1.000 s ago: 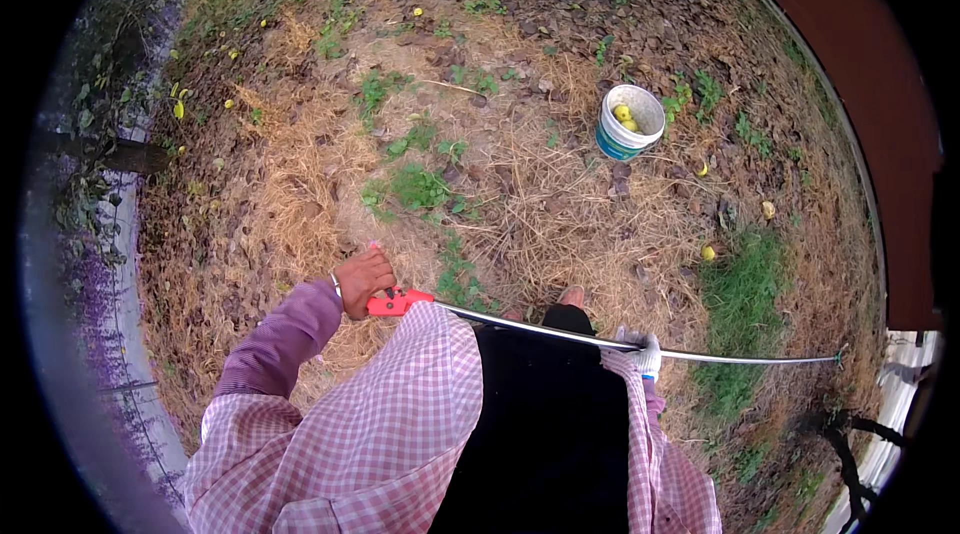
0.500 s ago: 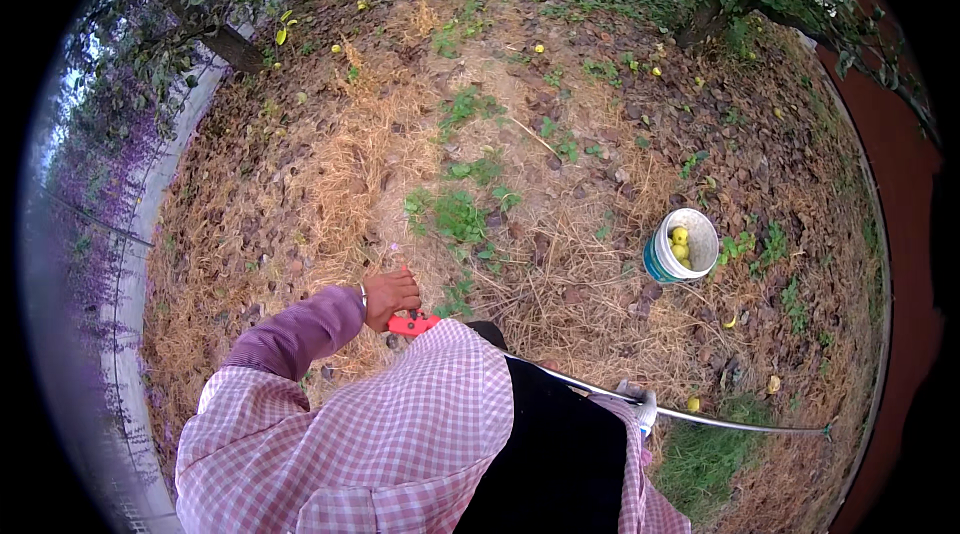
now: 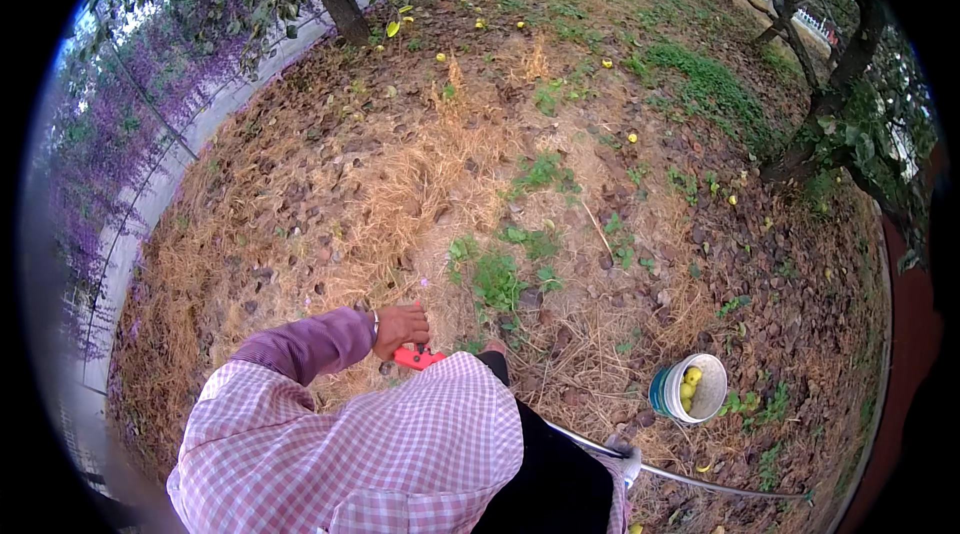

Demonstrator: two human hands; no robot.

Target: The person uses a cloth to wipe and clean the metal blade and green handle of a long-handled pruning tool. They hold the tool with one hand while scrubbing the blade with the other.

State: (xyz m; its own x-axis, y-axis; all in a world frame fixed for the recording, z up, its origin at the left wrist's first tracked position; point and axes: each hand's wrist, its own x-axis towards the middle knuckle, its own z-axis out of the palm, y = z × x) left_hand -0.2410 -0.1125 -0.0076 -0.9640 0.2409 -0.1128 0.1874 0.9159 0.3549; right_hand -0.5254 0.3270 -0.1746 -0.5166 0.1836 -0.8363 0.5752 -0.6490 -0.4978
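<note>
Ground (image 3: 330,159) covered with dry straw, dead leaves and green weeds fills most of the view. A grey paved path (image 3: 155,194) curves along its left edge, with purple-flowering plants (image 3: 140,114) beyond. A reddish-brown surface (image 3: 910,304) borders its right edge. One tree (image 3: 830,114) stands near the ground's upper right corner, and another (image 3: 345,16) by its upper left edge. The person's pink-and-white checked garment (image 3: 380,454) spreads over the lower part of the view.

A long, thin silver pole (image 3: 700,483) slants toward the ground's lower right corner; part of it is hidden behind the clothing. A white and teal bucket (image 3: 668,389) stands near that corner, above the pole and apart from it.

The hands are well apart. The left hand (image 3: 400,326) is bare, its fingers curled around the red handle (image 3: 415,358) at the pole's near end. The right hand (image 3: 630,464), in a white glove, is at the pole's shaft; its fingers are too hidden to tell whether they grip. Yellow fruits (image 3: 687,389) lie inside the bucket, and loose fruits (image 3: 632,138) dot the ground, mostly toward its upper edge.
</note>
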